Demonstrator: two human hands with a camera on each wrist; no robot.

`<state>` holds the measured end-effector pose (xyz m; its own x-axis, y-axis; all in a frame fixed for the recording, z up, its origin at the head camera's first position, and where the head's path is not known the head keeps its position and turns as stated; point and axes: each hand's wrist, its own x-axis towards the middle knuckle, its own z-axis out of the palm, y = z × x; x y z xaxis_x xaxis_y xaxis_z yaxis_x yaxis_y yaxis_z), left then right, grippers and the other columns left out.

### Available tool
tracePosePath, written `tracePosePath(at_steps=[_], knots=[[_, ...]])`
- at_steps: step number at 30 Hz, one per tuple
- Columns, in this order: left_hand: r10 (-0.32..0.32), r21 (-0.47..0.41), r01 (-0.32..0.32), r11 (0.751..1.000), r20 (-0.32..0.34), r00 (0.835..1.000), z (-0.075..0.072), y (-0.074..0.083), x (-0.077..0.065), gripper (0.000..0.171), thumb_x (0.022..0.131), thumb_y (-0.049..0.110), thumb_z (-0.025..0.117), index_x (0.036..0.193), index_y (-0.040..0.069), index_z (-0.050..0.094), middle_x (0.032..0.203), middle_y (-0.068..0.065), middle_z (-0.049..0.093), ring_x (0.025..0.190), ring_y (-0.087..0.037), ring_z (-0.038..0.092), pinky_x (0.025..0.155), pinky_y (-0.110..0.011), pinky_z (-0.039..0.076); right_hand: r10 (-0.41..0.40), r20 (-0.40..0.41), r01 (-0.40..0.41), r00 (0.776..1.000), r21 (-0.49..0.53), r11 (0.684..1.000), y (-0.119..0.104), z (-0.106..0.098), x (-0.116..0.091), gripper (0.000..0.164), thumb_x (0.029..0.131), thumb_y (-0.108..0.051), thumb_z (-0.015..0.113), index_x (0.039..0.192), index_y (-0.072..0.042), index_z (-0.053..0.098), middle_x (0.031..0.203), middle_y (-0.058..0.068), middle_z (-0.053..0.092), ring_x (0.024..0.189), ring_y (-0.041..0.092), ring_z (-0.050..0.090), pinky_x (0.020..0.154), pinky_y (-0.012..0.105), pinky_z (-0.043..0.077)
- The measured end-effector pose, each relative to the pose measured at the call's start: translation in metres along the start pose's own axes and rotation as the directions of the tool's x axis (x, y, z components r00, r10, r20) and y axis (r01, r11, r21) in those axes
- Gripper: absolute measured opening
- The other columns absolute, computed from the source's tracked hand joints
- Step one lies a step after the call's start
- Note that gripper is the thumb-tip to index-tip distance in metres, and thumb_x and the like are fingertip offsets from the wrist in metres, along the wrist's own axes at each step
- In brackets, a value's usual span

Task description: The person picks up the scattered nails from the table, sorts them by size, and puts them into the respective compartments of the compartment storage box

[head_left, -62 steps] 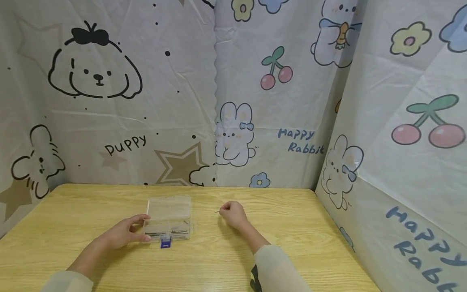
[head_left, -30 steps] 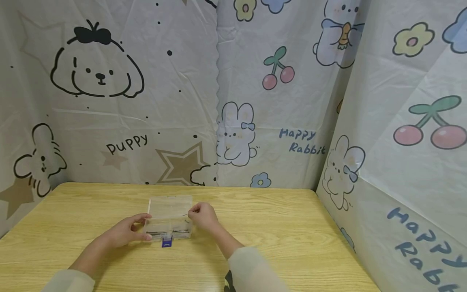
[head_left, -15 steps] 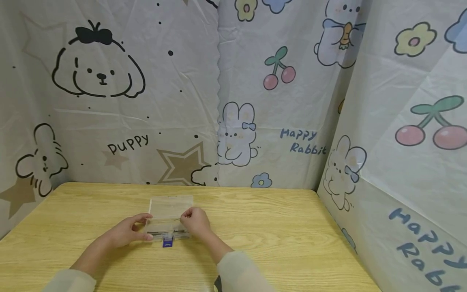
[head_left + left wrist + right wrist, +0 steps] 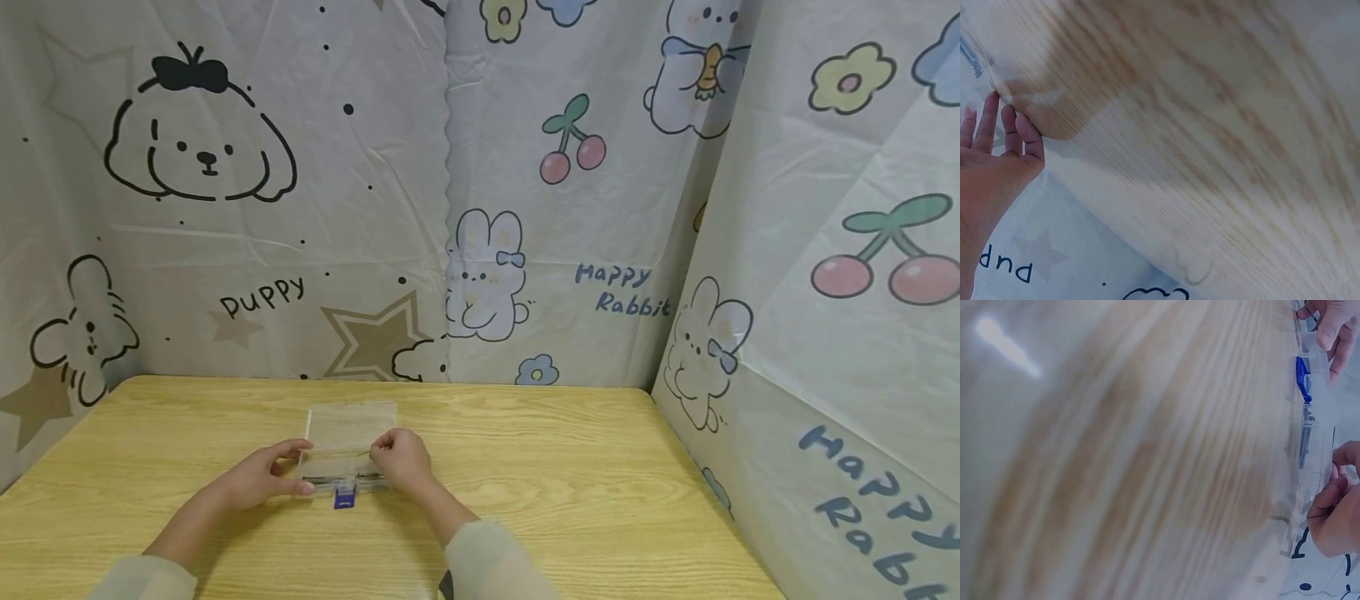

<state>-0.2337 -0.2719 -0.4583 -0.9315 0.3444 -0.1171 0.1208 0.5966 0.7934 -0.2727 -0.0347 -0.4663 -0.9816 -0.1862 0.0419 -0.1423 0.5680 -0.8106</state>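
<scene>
A clear plastic box [image 4: 322,487] with its lid [image 4: 349,423] raised stands on the table, a blue latch [image 4: 344,497] at its front. Dark, thin metal pieces [image 4: 1305,447] lie in its front compartments. My left hand [image 4: 258,477] holds the box's left side, thumb at the front corner and fingers farther back. Over the right half of the box, my right hand [image 4: 405,461] pinches a thin, nail-like piece [image 4: 363,454] that points left across the compartments. In the left wrist view, my left hand's fingertips [image 4: 1007,112] are at the box's edge.
The wood-grain table [image 4: 570,483] runs back to a hanging cloth [image 4: 360,208] printed with cartoon animals. Another printed cloth [image 4: 840,358] hangs along the right side.
My right hand has moved left from over the table to the box, carrying the thin piece, then dipped slightly and nearly stopped. My left hand has kept its hold on the box.
</scene>
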Motion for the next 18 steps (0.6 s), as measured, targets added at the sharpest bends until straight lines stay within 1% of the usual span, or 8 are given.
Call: tracePosePath(at_steps=[2,8,12,16,18], knots=[[0.007,0.003,-0.007,1.000,-0.001,1.000,0.0002,0.0004,0.0001,0.074,0.082,0.029,0.072,0.138,-0.003,0.035,0.133,-0.038,0.038,0.112,-0.052,0.049,0.084,-0.049,0.049,0.003,-0.001,-0.003,1.000,-0.013,1.000,0.0005,0.0006,0.0002,0.009,0.085,-0.014,0.061,0.078,-0.012,0.067,0.070,-0.006,0.060,0.060,0.006,0.049,0.053,0.021,0.039],[0.012,0.002,-0.012,1.000,-0.005,1.000,0.0004,0.0010,0.0000,0.075,0.081,0.028,0.073,0.138,-0.003,0.036,0.131,-0.037,0.040,0.107,-0.041,0.055,0.080,-0.043,0.050,0.005,-0.008,-0.005,1.000,-0.048,0.999,0.0020,0.0026,0.0014,0.009,0.085,-0.015,0.061,0.079,-0.013,0.067,0.070,-0.006,0.060,0.060,0.006,0.049,0.053,0.022,0.039],[0.020,0.000,-0.020,1.000,-0.005,1.000,0.0005,0.0011,0.0001,0.075,0.081,0.028,0.073,0.138,-0.004,0.036,0.131,-0.037,0.040,0.106,-0.040,0.055,0.078,-0.041,0.050,0.008,-0.010,-0.009,1.000,-0.061,0.998,0.0014,0.0015,0.0008,0.009,0.085,-0.016,0.061,0.079,-0.013,0.067,0.071,-0.006,0.060,0.060,0.006,0.049,0.055,0.022,0.039],[0.029,-0.008,-0.029,1.000,-0.003,1.000,0.0003,0.0008,0.0002,0.075,0.081,0.027,0.073,0.138,-0.005,0.035,0.131,-0.039,0.039,0.106,-0.042,0.056,0.079,-0.042,0.050,0.004,-0.006,-0.004,1.000,-0.070,0.998,0.0001,0.0001,0.0008,0.009,0.086,-0.016,0.061,0.080,-0.013,0.068,0.072,-0.006,0.061,0.061,0.006,0.049,0.055,0.022,0.040],[0.030,-0.010,-0.030,0.999,-0.004,1.000,0.0003,0.0003,0.0002,0.075,0.081,0.027,0.073,0.137,-0.005,0.035,0.131,-0.039,0.039,0.107,-0.044,0.055,0.080,-0.043,0.050,0.004,-0.002,-0.004,1.000,-0.057,0.998,-0.0002,-0.0001,0.0017,0.010,0.086,-0.016,0.062,0.080,-0.012,0.069,0.073,-0.005,0.062,0.061,0.006,0.050,0.055,0.022,0.040]])
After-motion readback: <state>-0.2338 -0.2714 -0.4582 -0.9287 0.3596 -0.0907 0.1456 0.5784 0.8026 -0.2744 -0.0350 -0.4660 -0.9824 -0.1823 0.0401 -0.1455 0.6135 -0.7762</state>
